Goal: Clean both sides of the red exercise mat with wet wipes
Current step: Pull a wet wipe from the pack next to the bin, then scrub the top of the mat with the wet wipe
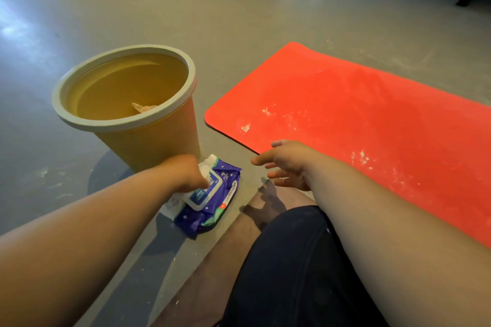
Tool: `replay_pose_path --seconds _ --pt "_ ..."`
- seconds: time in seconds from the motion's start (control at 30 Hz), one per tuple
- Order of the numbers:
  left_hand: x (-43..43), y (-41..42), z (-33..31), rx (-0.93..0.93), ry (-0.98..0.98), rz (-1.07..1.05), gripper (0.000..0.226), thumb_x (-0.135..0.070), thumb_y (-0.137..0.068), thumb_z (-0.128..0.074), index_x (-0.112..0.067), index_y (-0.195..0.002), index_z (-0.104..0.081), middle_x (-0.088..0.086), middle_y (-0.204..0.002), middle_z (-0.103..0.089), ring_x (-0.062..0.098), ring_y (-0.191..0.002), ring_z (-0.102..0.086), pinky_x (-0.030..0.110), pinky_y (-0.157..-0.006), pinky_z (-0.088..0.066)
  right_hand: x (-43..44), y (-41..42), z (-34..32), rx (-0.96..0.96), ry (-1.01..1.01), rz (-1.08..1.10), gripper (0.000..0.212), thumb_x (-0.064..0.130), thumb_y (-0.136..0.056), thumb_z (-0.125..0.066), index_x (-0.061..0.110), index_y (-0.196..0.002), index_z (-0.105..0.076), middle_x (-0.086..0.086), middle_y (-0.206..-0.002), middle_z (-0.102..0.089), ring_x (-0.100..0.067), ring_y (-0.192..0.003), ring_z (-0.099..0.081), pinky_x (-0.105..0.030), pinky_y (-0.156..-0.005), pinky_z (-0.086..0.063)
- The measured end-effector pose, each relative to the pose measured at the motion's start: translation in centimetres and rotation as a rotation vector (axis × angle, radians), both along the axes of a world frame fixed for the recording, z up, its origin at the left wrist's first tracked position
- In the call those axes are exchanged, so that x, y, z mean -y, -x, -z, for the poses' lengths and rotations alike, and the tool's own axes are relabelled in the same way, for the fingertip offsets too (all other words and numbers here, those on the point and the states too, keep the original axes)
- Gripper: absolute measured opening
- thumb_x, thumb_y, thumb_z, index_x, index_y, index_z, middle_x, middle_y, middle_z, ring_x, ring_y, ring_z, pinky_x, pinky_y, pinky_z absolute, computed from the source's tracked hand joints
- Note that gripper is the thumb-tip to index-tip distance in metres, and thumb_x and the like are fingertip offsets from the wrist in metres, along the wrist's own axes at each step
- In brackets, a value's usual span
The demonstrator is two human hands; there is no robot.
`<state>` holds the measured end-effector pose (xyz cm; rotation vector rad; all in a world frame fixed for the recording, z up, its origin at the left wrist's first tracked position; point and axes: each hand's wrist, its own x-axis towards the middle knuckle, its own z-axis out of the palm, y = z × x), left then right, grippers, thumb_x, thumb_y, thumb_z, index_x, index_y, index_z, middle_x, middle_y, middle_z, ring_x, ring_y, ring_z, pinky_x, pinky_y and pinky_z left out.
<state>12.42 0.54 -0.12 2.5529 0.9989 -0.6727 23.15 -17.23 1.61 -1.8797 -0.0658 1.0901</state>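
- My left hand (190, 172) is down on the wet wipes pack (212, 202), fingers curled and pinching a white wet wipe (206, 166) that sticks up at the pack's opening.
- The purple pack lies flat on the grey floor (239, 8), touching the foot of the tan bin (148, 146).
- One crumpled wipe (143, 107) sits at the bottom of the bin.
- My right hand (287, 164) hangs in the air, fingers spread wide and loose, holding nothing.
- It hovers just beside the near corner of the red exercise mat (372, 127), between the mat and the pack.
- The mat lies flat on the floor to my right, running away toward the right edge of view.
- White smudges (245, 127) dot the mat's near end and its near edge.
- My knee in dark trousers (292, 260) is bent under my right forearm.
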Motion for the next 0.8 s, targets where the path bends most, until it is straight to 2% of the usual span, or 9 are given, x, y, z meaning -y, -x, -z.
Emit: replay_pose_path --seconds 0.1,0.2,0.27,0.33,0.4,0.5,0.57,0.67,0.8 --pt "1.2 0.0 -0.3 0.063 -0.187 0.063 0.05 -0.038 -0.088 -0.062 -0.017 -0.13 -0.043 0.008 -0.12 -0.054 0.024 -0.097 -0.056 0.033 -0.072 -0.049 0.1 -0.3 0.0 0.017 0.028 -0.016 0.041 0.018 -0.081 -0.073 0.018 -0.112 -0.046 -0.012 -0.121 -0.055 -0.027 -0.107 -0.056 -0.04 -0.089 -0.049" --pt "3.0 -1.9 -0.5 0.325 -0.067 0.115 0.054 -0.024 -0.089 -0.059 -0.02 -0.137 -0.033 0.008 -0.132 -0.043 0.025 -0.102 -0.054 0.036 -0.075 -0.049 -0.1 -0.9 0.2 0.078 0.057 -0.028 0.038 0.021 -0.085 -0.069 0.013 -0.118 -0.051 -0.009 -0.119 -0.056 -0.024 -0.102 -0.055 -0.038 -0.084 -0.048" --pt "4.6 -3.6 -0.7 0.498 0.11 0.042 0.04 -0.015 -0.09 -0.056 -0.016 -0.126 -0.038 0.01 -0.119 -0.052 0.021 -0.089 -0.055 0.032 -0.067 -0.046 0.1 -1.4 0.4 0.075 0.039 0.008 0.039 0.027 -0.089 -0.064 0.01 -0.122 -0.053 -0.009 -0.117 -0.058 -0.024 -0.1 -0.055 -0.037 -0.081 -0.048" --pt "6.1 -5.2 -0.5 0.685 0.33 -0.082 0.016 -0.02 -0.095 -0.053 -0.011 -0.109 -0.049 0.008 -0.095 -0.063 0.016 -0.076 -0.058 0.027 -0.061 -0.047 0.6 -1.9 0.8 -0.006 -0.048 0.096 0.039 0.034 -0.091 -0.06 0.012 -0.123 -0.054 -0.01 -0.117 -0.059 -0.026 -0.094 -0.057 -0.037 -0.075 -0.049" --pt "7.4 -6.2 -0.4 0.806 0.515 -0.129 0.023 -0.03 -0.096 -0.055 -0.008 -0.092 -0.061 0.008 -0.074 -0.067 0.01 -0.06 -0.057 0.025 -0.058 -0.044 1.3 -2.5 1.3 -0.111 -0.148 0.166 0.034 0.038 -0.091 -0.06 0.016 -0.116 -0.058 -0.01 -0.113 -0.061 -0.024 -0.082 -0.056 -0.036 -0.068 -0.049" --pt "8.5 -7.3 0.2 0.853 0.631 -0.222 0.028 -0.028 -0.095 -0.056 -0.003 -0.091 -0.068 0.012 -0.071 -0.063 0.009 -0.055 -0.05 0.027 -0.06 -0.04 2.5 -3.4 1.9 -0.25 -0.294 0.233 0.019 0.033 -0.091 -0.06 0.016 -0.1 -0.06 -0.008 -0.096 -0.062 -0.021 -0.075 -0.061 -0.033 -0.068 -0.052" --pt "8.9 -7.9 0.7 0.862 0.749 -0.296 0.016 -0.018 -0.092 -0.057 -0.009 -0.097 -0.069 0.012 -0.081 -0.066 0.016 -0.07 -0.058 0.031 -0.07 -0.046 3.4 -3.8 2.4 -0.283 -0.359 0.235 0.011 0.025 -0.091 -0.061 0.014 -0.095 -0.063 -0.007 -0.092 -0.064 -0.019 -0.077 -0.063 -0.032 -0.074 -0.053" --pt "10.0 -8.9 1.2 0.83 0.92 -0.351 0.02 -0.009 -0.088 -0.054 -0.014 -0.102 -0.067 0.012 -0.099 -0.07 0.026 -0.089 -0.064 0.039 -0.083 -0.051 5.1 -4.5 3.5 -0.254 -0.39 0.243 0.01 0.011 -0.089 -0.062 0.017 -0.096 -0.066 -0.007 -0.089 -0.068 -0.019 -0.079 -0.065 -0.031 -0.075 -0.054" --pt "13.3 -10.4 0.3 0.672 0.931 -0.121 0.018 -0.022 -0.097 -0.053 -0.015 -0.1 -0.069 0.005 -0.098 -0.07 0.015 -0.087 -0.062 0.031 -0.081 -0.053 7.6 -5.4 4.9 -0.149 -0.329 0.392 0.01 0.011 -0.087 -0.064 0.016 -0.094 -0.067 -0.003 -0.08 -0.064 -0.015 -0.069 -0.061 -0.025 -0.061 -0.052"
